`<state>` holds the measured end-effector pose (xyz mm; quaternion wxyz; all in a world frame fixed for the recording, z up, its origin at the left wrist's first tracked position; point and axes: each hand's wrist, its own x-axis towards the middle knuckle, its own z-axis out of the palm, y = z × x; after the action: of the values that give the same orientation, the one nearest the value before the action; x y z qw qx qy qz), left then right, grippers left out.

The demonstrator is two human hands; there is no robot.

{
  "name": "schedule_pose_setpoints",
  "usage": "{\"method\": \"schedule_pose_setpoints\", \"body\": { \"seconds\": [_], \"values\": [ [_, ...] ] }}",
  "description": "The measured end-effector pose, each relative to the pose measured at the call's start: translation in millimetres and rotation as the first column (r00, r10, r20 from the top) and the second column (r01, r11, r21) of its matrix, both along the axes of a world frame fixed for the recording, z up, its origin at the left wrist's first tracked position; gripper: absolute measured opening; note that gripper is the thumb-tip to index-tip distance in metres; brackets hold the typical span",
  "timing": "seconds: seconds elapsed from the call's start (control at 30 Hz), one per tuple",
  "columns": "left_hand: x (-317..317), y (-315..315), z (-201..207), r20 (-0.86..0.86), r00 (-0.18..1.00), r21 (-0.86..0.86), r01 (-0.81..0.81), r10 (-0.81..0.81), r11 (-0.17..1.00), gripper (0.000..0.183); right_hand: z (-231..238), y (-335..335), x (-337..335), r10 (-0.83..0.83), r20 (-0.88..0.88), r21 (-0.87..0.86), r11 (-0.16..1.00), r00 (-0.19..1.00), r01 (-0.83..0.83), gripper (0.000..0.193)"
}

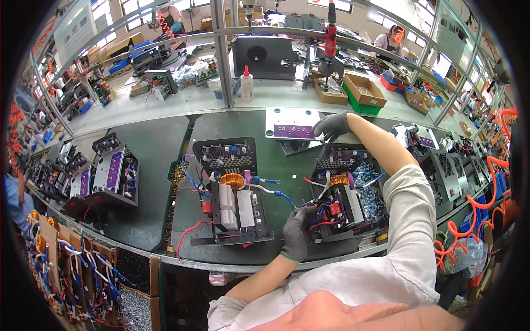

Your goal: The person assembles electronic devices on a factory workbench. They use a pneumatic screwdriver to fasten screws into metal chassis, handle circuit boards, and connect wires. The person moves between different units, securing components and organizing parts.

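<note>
Both my hands wear dark grey gloves. My right hand (333, 127) reaches to the far side of the bench, with its fingers closed on the right edge of a silver metal plate (284, 117) carrying a purple circuit board (293, 131). My left hand (298, 230) is at the near left side of an open black chassis (345, 231), its fingers curled by the red and blue wires; what they grip is hidden. That chassis holds a copper coil (338, 180) and red parts. To its left, a second black chassis (225, 157) contains another copper coil (234, 181) and pale metal blocks.
Small metal parts fill a tray (365, 185) beside the right chassis. More assemblies stand at left (113, 171) and right (441, 165). A glue bottle (247, 87) stands behind; a red screwdriver (330, 38) hangs above. Wire bundles (83, 265) hang at the near left, orange coiled hoses (469, 220) at right.
</note>
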<state>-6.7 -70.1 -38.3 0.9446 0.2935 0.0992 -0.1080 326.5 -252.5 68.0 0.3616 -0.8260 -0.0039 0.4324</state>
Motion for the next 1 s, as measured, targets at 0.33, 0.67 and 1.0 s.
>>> {"method": "schedule_pose_setpoints", "body": {
  "seconds": [0.33, 0.67, 1.0],
  "values": [
    [-14.2, 15.4, -21.6, -0.098, 0.99, -0.095, -0.108, 0.099, 0.99, 0.033, 66.5, 68.6, 3.7, 0.842, 0.535, -0.842, 0.538, 0.066, -0.044, 0.016],
    [-73.7, 50.1, 43.0, -0.103, 0.959, 0.078, 0.272, -0.264, 0.959, 0.045, 226.9, 15.5, -157.3, -0.345, 0.82, 0.486, 0.841, 0.457, -0.237, 0.03],
    [-34.7, 22.3, 163.4, 0.471, 0.837, -0.17, 0.395, -0.278, 0.903, 0.067, 172.0, -74.4, -258.9, -0.377, 0.521, 0.506, 0.859, 0.766, 0.079, 0.036]
  ]
}}
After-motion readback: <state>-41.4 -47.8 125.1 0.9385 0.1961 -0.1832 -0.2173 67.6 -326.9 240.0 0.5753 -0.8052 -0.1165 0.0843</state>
